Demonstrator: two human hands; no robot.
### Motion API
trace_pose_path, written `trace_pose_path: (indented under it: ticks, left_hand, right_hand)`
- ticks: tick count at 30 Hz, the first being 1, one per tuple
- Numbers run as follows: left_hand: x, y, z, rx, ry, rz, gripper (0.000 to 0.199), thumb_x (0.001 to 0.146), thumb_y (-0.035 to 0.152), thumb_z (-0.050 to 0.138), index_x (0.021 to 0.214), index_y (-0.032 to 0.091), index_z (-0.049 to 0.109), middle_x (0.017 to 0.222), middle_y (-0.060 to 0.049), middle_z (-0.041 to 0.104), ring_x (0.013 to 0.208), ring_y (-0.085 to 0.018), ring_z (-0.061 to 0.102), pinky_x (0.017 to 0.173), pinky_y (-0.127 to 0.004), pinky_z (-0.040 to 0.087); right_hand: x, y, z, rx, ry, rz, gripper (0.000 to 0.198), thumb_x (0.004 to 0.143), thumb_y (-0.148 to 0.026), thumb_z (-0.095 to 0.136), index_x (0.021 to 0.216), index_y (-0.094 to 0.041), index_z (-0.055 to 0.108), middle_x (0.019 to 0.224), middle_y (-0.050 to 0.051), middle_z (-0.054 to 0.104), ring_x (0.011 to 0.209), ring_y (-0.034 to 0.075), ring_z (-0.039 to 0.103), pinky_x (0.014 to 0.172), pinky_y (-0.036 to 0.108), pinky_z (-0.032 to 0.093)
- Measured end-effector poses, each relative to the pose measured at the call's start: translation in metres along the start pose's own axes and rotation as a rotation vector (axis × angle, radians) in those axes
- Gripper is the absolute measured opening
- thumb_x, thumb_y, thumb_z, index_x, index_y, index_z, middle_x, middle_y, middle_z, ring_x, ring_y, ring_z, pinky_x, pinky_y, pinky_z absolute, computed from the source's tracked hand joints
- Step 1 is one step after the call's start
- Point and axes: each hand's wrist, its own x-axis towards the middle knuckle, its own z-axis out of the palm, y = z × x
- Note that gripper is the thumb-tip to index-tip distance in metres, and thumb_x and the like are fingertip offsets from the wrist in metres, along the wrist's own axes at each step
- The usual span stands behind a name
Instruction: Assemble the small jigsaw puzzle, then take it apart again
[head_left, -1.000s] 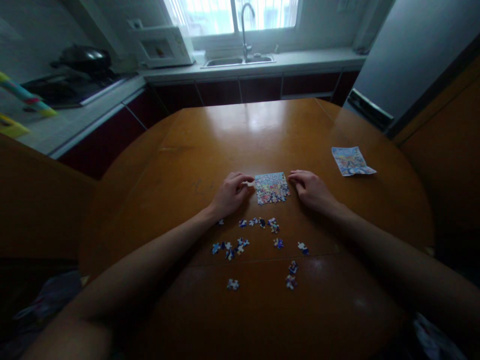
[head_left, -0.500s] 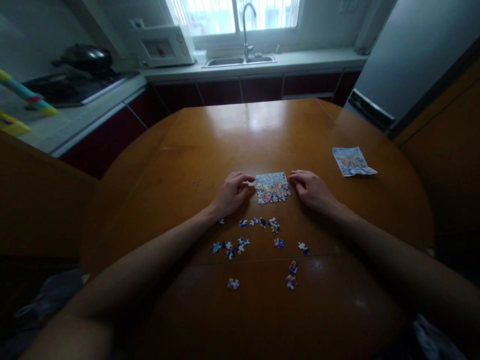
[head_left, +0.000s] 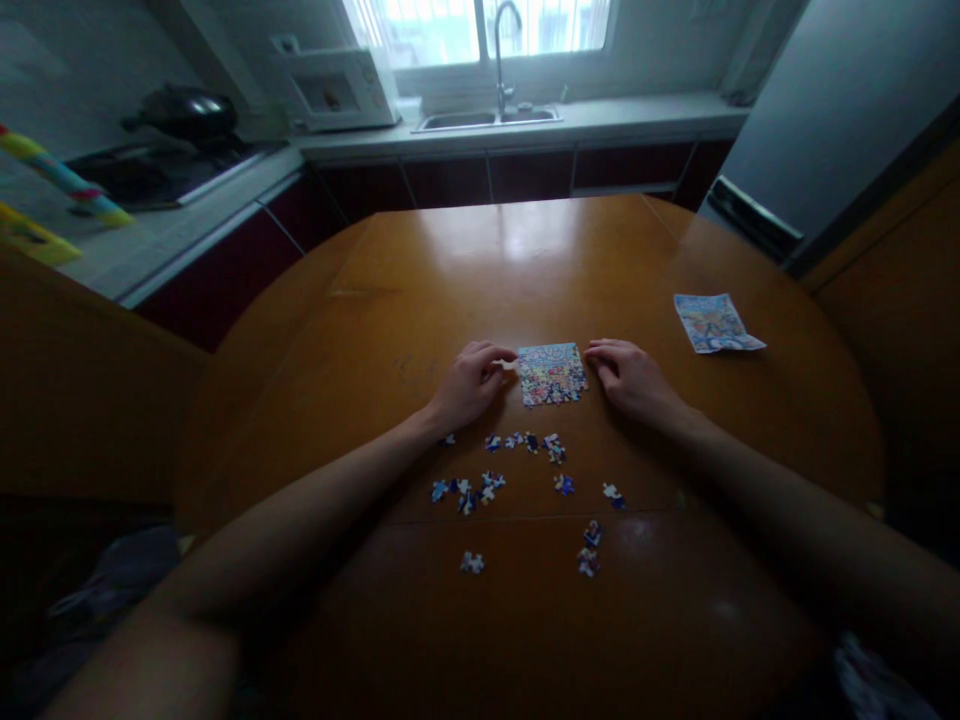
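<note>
A partly joined jigsaw puzzle (head_left: 553, 374) lies flat on the wooden table, its top edge straight and its lower edge jagged. My left hand (head_left: 472, 382) rests at its left side, index finger and thumb apart, the fingertip at or very near the edge. On the opposite side is my right hand (head_left: 626, 378), fingers loosely bent and holding nothing that I can see, the fingertips close to the right edge. Whether either hand touches the puzzle is hard to tell. Several loose puzzle pieces (head_left: 466, 498) are scattered nearer to me, with a few more pieces (head_left: 589, 562) at the right.
A creased picture sheet (head_left: 716, 322) lies on the table (head_left: 450, 260) at the right. Beyond the table are a sink (head_left: 491, 118) with a tap, a microwave (head_left: 341, 90), and a dark pan (head_left: 184, 112) on the stove. A fridge (head_left: 795, 130) stands at the right.
The whole view has shifted slightly, so everything appears a little further right. Both hands stay at the puzzle's sides, and the pieces look unmoved.
</note>
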Motion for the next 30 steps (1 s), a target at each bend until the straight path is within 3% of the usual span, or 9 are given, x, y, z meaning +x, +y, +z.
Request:
trace_pose_path:
  ticks: [30]
  left_hand:
    - [0.0001, 0.0012, -0.0002, -0.01, -0.001, -0.014, 0.027, 0.087, 0.005, 0.053, 0.103, 0.02, 0.069, 0.1, -0.006, 0.07, 0.095, -0.02, 0.062, 0.085, -0.037, 0.052]
  right_hand:
    - [0.0004, 0.0018, 0.0005, 0.011, -0.001, 0.01, 0.024, 0.091, -0.013, 0.054, 0.103, -0.017, 0.075, 0.122, 0.013, 0.072, 0.12, 0.027, 0.062, 0.11, 0.049, 0.046]
